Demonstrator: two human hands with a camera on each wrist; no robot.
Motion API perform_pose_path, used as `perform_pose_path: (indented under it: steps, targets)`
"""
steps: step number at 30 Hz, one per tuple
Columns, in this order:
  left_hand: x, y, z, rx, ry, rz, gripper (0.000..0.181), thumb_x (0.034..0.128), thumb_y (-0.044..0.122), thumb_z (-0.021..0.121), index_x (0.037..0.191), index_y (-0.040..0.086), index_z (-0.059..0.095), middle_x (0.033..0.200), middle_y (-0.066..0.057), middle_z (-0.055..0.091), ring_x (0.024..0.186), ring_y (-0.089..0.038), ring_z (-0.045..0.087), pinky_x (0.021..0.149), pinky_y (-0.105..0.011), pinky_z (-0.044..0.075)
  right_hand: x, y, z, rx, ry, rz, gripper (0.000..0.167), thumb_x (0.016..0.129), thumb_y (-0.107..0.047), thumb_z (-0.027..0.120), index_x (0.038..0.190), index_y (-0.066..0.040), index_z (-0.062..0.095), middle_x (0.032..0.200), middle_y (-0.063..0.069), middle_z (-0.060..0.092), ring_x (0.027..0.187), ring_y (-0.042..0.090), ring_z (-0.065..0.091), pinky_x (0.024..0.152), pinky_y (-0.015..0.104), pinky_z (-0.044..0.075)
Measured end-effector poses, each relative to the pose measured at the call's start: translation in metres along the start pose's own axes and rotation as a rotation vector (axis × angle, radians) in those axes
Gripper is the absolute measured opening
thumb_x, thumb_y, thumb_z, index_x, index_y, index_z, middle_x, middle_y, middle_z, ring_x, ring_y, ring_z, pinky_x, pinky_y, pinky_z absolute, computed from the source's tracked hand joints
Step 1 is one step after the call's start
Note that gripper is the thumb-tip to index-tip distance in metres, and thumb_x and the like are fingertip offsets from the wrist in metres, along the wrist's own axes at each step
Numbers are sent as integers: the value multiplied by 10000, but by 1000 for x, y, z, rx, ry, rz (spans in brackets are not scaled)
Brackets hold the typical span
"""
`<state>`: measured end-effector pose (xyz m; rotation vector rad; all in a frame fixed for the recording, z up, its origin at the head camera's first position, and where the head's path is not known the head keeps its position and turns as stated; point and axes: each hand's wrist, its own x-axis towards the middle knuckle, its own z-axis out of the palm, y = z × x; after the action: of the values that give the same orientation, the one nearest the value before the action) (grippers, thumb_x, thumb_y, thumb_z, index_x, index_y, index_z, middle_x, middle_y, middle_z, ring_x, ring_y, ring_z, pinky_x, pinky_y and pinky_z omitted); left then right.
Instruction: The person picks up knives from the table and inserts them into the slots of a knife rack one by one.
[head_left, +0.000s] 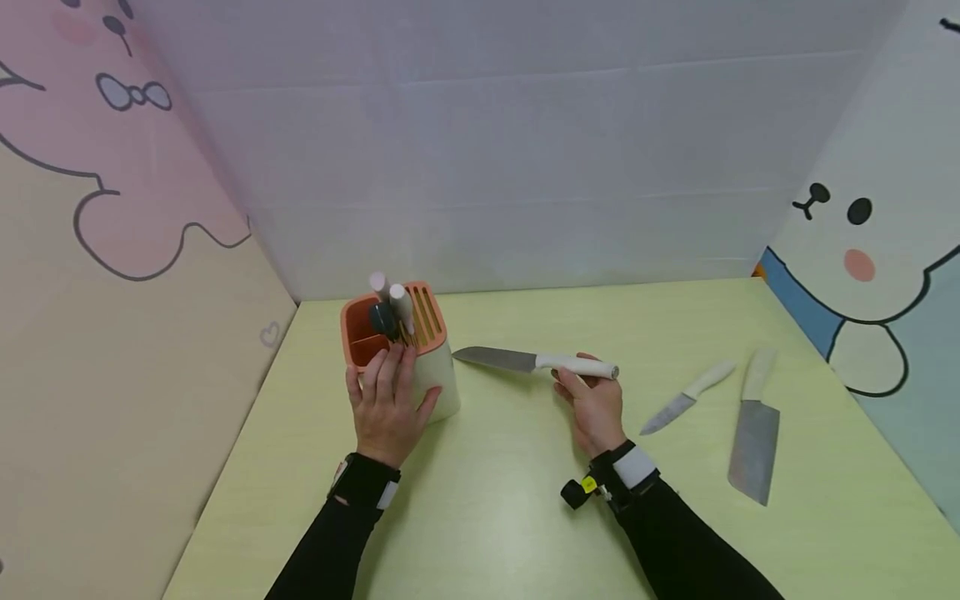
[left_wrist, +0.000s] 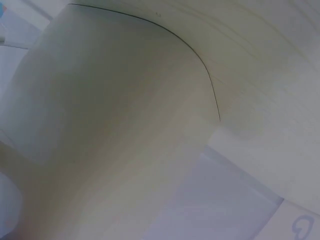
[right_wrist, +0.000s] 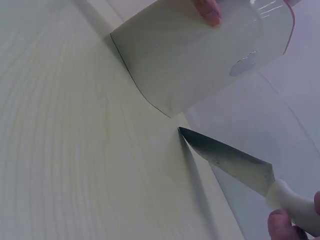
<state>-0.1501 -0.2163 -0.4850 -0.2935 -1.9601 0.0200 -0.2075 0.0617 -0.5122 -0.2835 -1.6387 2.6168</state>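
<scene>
A cream knife block (head_left: 442, 387) with an orange top stands upright on the table; two white handles and a dark handle stick out of it. Against its near side and rim rests my left hand (head_left: 390, 404), fingers extended. My right hand (head_left: 596, 408) grips the white handle of a knife (head_left: 498, 358) whose blade points left, its tip close to the block. In the right wrist view the knife (right_wrist: 230, 157) shows its tip just off the block's base (right_wrist: 190, 65), with a fingertip on the block. The left wrist view shows mostly the block's pale wall (left_wrist: 115, 115).
Right of my right hand, a small white-handled knife (head_left: 671, 410) and a cleaver (head_left: 754, 450) lie on the pale green table (head_left: 480, 533). A pale wall covering (head_left: 525, 167) rises behind the table, with cartoon-printed panels on both sides.
</scene>
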Motion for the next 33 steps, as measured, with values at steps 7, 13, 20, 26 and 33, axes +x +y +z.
perform_pose_path:
  steps: [7,13,20,26,33]
  targets:
    - [-4,1,2,-27,-24,-24,945,576,322,911,1363,27,479,1369,-151,458,1230,-318,404,1135,-520,126,7,-2,-1,-23,-16,-48,352,884,-90,686,1155,-38,468,1030,137,652,886,226,709,791,319,560]
    - [-9,1,7,-20,-38,-31,951,581,339,913,1366,32,473,1372,-153,451,1240,-316,397,1108,-544,168,14,-23,-6,-4,-35,-151,284,899,-106,665,1109,-23,492,1020,131,667,874,229,711,767,297,562]
    - [-12,-1,7,-4,-40,-39,949,585,348,908,1366,35,470,1363,-157,455,1242,-317,395,1111,-541,162,18,-64,-6,44,-119,-254,317,893,-118,667,1129,5,493,1051,171,653,889,250,709,776,301,556]
    - [-11,-1,6,-15,-42,-42,947,589,344,909,1367,34,468,1368,-158,453,1240,-320,396,1111,-542,160,14,-95,0,125,-189,-328,349,898,-101,654,1161,21,460,1084,208,621,922,301,697,786,327,555]
    - [-12,1,4,-15,-55,-48,951,585,342,913,1371,41,469,1367,-151,453,1238,-318,398,1035,-578,235,2,-121,9,147,-307,-501,294,942,-39,562,1186,28,411,1128,224,552,972,316,681,824,348,546]
